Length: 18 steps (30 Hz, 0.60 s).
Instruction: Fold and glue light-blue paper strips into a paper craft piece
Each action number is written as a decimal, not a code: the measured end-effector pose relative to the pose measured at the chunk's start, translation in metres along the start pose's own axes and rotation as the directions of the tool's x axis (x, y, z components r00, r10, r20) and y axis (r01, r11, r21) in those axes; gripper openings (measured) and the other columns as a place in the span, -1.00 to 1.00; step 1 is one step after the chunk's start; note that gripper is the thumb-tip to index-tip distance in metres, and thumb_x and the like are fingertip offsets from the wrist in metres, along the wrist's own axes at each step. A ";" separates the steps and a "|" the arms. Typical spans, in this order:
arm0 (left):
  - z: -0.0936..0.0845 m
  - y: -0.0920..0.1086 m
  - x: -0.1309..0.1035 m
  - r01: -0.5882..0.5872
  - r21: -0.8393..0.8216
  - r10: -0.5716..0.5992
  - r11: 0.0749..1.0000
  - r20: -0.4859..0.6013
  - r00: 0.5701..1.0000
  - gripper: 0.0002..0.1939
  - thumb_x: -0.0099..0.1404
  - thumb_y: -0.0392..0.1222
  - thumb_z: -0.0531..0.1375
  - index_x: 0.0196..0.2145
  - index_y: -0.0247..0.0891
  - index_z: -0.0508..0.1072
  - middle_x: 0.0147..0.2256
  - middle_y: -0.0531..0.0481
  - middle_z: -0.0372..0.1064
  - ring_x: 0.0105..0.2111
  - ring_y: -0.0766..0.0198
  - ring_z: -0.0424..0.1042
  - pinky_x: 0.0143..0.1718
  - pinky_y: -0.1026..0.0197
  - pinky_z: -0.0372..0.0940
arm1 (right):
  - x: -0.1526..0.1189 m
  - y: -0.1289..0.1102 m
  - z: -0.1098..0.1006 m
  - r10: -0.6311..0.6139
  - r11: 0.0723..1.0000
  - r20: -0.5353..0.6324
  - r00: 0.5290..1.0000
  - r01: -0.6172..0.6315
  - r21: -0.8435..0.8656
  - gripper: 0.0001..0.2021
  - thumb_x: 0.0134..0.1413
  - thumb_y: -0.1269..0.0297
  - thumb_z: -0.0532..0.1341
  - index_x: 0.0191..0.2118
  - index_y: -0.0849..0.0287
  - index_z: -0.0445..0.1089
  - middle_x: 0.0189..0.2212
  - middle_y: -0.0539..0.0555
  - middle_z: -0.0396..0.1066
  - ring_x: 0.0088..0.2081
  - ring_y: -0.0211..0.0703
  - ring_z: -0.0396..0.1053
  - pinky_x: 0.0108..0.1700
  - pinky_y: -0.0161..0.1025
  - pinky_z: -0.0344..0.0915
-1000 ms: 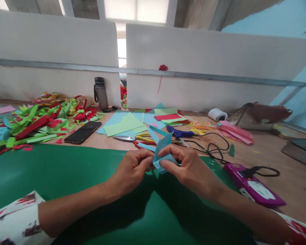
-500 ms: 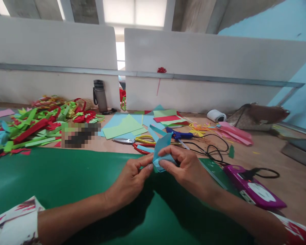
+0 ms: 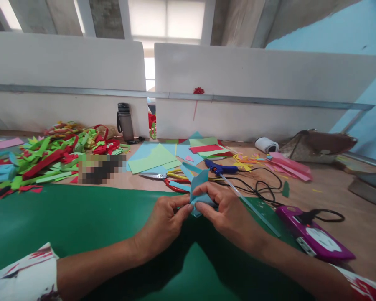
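A folded piece of light blue paper [image 3: 200,180] is held up over the green mat [image 3: 106,217], between my two hands. My left hand [image 3: 167,215] pinches its lower left edge between thumb and fingers. From the other side my right hand [image 3: 224,205] grips the same paper, thumb in front and fingers bent over a fold. One flap stands upright above the fingers. Part of the lower folds is covered by my right hand. Just behind lie scissors [image 3: 177,187] with red and yellow handles and a blue glue gun [image 3: 221,168].
Coloured paper strips [image 3: 50,156] are heaped at the left, near a grey bottle [image 3: 125,123]. Green sheets [image 3: 155,159] lie behind the scissors. A black cable [image 3: 266,188] runs to a purple power box [image 3: 315,234]. A handbag [image 3: 319,144] stands at the back right.
My left thumb has shifted right along the paper's lower edge, closer to my right thumb. The whole scene sits slightly lower in view. Both hands keep hold of the paper.
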<state>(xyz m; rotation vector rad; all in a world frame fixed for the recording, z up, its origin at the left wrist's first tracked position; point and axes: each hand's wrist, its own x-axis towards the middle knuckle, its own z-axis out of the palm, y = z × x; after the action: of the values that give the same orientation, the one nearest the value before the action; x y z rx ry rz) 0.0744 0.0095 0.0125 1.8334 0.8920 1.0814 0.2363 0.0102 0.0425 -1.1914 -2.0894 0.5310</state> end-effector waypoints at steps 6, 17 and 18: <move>0.002 -0.003 0.003 -0.006 0.110 0.012 0.994 -0.054 0.998 -0.76 0.25 -0.24 0.07 -0.30 -0.30 0.54 -0.42 0.02 0.46 -0.39 0.27 0.36 -0.31 0.29 0.23 | 0.000 0.002 -0.001 -0.042 0.999 -0.003 0.999 0.042 -0.035 -0.80 0.01 0.56 0.05 -0.27 0.13 0.24 -0.41 -0.06 0.34 -0.37 -0.30 0.29 -0.31 -0.35 0.16; 0.007 -0.008 0.005 -0.043 0.209 0.075 0.977 -0.148 0.986 -0.81 0.21 -0.27 0.10 -0.46 -0.32 0.49 -0.47 -0.01 0.44 -0.44 0.28 0.37 -0.36 0.27 0.23 | 0.001 0.003 0.002 -0.083 0.992 -0.058 0.995 0.078 -0.096 -0.84 -0.03 0.55 0.10 -0.33 0.15 0.22 -0.43 -0.03 0.36 -0.40 -0.26 0.32 -0.35 -0.34 0.18; 0.007 -0.009 0.005 -0.070 0.226 0.106 0.972 -0.151 0.983 -0.81 0.22 -0.28 0.10 -0.47 -0.31 0.48 -0.48 -0.01 0.44 -0.45 0.29 0.37 -0.36 0.27 0.23 | 0.001 0.003 0.002 -0.087 0.992 -0.066 0.994 0.081 -0.095 -0.85 -0.03 0.54 0.10 -0.34 0.15 0.23 -0.44 -0.03 0.36 -0.40 -0.26 0.33 -0.35 -0.33 0.19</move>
<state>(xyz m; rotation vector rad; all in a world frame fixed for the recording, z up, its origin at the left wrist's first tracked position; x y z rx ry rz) 0.0808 0.0157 0.0043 2.0035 1.0702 1.2433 0.2361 0.0129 0.0391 -1.1509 -2.1131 0.3526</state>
